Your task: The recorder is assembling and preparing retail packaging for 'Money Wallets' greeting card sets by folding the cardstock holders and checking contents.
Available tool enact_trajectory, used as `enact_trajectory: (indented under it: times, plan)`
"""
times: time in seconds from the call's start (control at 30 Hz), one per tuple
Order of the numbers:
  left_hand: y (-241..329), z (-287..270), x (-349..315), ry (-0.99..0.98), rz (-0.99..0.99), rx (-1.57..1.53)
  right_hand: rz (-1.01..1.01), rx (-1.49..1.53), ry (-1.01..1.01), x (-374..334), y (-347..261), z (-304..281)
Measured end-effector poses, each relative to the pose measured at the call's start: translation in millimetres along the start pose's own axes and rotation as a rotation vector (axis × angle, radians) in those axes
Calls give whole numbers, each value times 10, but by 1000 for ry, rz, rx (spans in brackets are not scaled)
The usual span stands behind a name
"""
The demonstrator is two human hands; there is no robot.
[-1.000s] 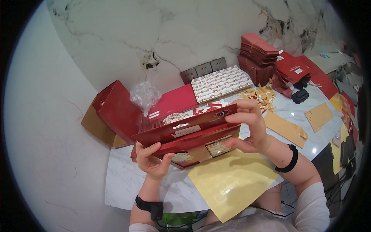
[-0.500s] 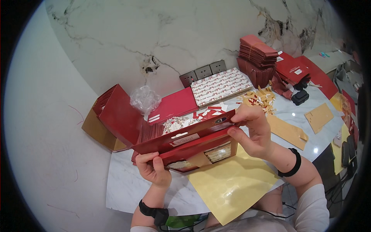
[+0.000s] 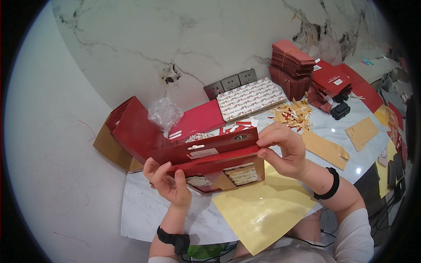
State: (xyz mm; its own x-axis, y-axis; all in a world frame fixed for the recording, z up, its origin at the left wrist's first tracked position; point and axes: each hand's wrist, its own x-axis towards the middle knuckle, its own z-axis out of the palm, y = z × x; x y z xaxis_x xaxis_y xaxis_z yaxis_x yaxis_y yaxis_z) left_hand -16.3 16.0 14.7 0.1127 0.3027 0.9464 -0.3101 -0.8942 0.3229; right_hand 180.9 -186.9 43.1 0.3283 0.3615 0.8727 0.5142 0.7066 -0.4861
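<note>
In front of me I hold a red cardboard packaging box (image 3: 210,168) with both hands, above the table. A tall back panel with a hang slot and a white label rises over its top fold. Two windows in its front show patterned, pale pieces inside. My left hand (image 3: 172,186) grips the left end, thumb in front and fingers behind the panel. At the right end, my right hand (image 3: 286,151) pinches the upper corner between thumb and fingers. Under the box lies a yellow sheet (image 3: 267,210) with faint round shapes on it.
A larger red carton (image 3: 137,127) stands at the left beside a crumpled plastic bag (image 3: 165,115). Behind are a patterned flat stack (image 3: 250,98), banded red sleeves (image 3: 291,59) and wall sockets (image 3: 230,82). Paper scraps (image 3: 291,115), a black object (image 3: 340,111) and tan card pieces (image 3: 326,149) lie right.
The box has shifted slightly left and tilted to a more level position. My left fingers have loosened and moved up along its left end; my right hand has moved slightly with the corner.
</note>
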Motion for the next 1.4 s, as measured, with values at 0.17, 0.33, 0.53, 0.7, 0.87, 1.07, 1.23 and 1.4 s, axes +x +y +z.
enact_trajectory:
  times: [0.17, 0.33, 0.53, 0.7, 0.87, 1.07, 1.23, 1.4]
  plan:
    - [213, 39, 132, -6, 384, 349, -104, -125, -150, 37, 5, -101]
    - [539, 191, 201, -484, 494, 494, -165, -173, -179, 93, -55, -83]
    - [554, 303, 193, -479, 470, 462, -181, -127, -167, 67, -35, -48]
    - [539, 300, 159, -446, 526, 404, 213, 164, -163, 270, -264, -107]
    - [517, 323, 190, -445, 470, 428, 269, -150, -695, 880, -490, -203]
    - [525, 372, 207, -448, 561, 521, 264, -383, -967, 1109, -529, -223]
    - [542, 328, 232, -466, 570, 607, 229, -386, -884, 1034, -512, -178]
    - [623, 281, 223, -455, 606, 680, 223, -354, -876, 1018, -485, -181]
